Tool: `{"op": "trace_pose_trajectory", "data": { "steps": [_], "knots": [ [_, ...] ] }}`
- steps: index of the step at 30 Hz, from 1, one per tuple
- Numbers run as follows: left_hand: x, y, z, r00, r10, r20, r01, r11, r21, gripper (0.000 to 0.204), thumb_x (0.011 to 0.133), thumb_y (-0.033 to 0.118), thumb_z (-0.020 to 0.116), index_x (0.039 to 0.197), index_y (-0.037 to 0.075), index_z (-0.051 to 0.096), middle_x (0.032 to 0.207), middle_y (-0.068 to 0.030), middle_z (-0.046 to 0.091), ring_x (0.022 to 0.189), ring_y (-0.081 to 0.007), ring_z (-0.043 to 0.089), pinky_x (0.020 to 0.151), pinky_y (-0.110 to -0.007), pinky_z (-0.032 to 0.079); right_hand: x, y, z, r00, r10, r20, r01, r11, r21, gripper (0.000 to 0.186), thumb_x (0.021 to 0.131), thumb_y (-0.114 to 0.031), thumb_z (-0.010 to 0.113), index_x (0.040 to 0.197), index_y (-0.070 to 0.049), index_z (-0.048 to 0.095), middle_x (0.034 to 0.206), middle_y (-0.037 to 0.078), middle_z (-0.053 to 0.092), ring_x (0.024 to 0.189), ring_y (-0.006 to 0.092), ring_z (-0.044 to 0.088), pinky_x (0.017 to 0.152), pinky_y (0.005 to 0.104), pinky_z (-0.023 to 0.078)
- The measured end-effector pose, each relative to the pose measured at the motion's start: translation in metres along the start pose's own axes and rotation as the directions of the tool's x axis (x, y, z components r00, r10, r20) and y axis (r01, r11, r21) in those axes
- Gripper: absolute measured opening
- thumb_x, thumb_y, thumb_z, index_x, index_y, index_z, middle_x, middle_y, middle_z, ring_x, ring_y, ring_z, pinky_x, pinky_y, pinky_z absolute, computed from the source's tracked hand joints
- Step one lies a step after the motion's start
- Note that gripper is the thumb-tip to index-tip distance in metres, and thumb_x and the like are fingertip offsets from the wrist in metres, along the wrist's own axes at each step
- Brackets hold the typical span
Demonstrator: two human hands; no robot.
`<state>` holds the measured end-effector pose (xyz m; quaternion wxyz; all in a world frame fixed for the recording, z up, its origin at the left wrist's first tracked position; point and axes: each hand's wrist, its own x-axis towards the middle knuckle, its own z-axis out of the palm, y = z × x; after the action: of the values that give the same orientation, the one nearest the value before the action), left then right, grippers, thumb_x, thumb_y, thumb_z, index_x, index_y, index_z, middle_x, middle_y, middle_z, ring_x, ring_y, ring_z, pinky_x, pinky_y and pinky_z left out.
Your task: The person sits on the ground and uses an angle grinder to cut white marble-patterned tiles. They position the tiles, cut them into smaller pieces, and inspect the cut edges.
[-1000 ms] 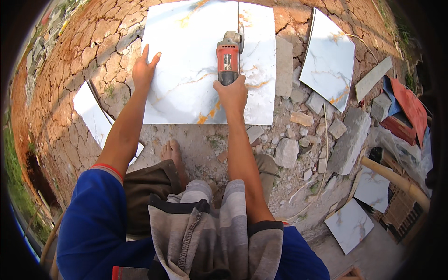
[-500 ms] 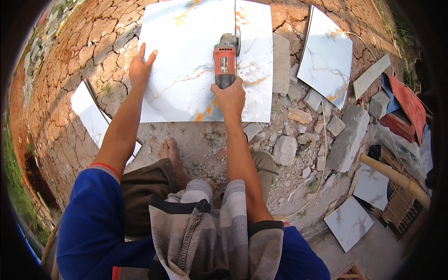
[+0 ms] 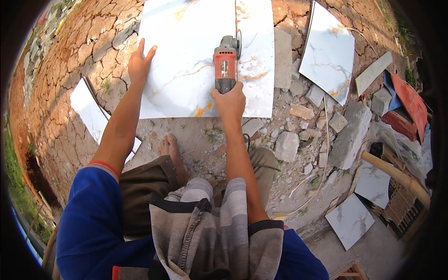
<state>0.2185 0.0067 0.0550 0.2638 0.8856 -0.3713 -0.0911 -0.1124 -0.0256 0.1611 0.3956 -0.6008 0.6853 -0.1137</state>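
Observation:
A large white tile (image 3: 182,51) with grey and orange veining lies flat on the ground in front of me. A thin dark straight line runs along its right part. My right hand (image 3: 229,103) is wrapped round the rear end of a red and black angle grinder (image 3: 225,65). The grinder's disc stands upright on that line, where pale dust marks the tile's right strip. At the tile's left edge, my left hand (image 3: 140,64) rests with fingers stretched and thumb apart, holding nothing.
Cut tile pieces lie left (image 3: 91,109) and right (image 3: 329,56). Broken stones (image 3: 286,146) and a concrete slab (image 3: 351,135) cover the right side, near a loose cable (image 3: 325,140). Farther right are a wooden pole (image 3: 396,175) and a red sheet (image 3: 410,102). My bare foot (image 3: 171,158) stands below the tile.
The view has shifted slightly, so the tile sits a little higher in the picture. Both hands keep their places, and the grinder stays on the line with hardly any movement along it.

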Motion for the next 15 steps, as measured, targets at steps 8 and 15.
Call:
{"op": "trace_pose_trajectory", "data": {
  "steps": [8, 15],
  "knots": [
    [0.0, 0.004, -0.003, 0.996, -0.069, 0.062, 0.066, 0.997, 0.042, 0.079, 0.092, 0.07, 0.063, 0.153, 0.022, 0.053, 0.109, -0.0222, 0.07, 0.106, -0.0376, 0.067, 0.089, -0.049, 0.052, -0.025, 0.012, -0.003, 1.0, 0.015, 0.002, -0.015, 1.0, 0.016, 0.065, 0.075, -0.033, 0.081, 0.12, 0.005, 0.055, 0.096, 0.026, 0.071, 0.085, 0.0406, 0.072, 0.078, 0.0478, 0.056],
    [0.001, -0.001, 0.0, 0.995, -0.073, 0.069, 0.071, 0.997, 0.027, 0.081, 0.091, 0.072, 0.062, 0.154, 0.023, 0.052, 0.111, -0.0218, 0.07, 0.107, -0.038, 0.067, 0.09, -0.049, 0.052, -0.033, 0.02, -0.003, 1.0, -0.013, -0.026, 0.014, 1.0, 0.024, 0.064, 0.074, -0.032, 0.081, 0.119, 0.005, 0.055, 0.095, 0.026, 0.071, 0.086, 0.0414, 0.071, 0.079, 0.0478, 0.056]
  ]
}}
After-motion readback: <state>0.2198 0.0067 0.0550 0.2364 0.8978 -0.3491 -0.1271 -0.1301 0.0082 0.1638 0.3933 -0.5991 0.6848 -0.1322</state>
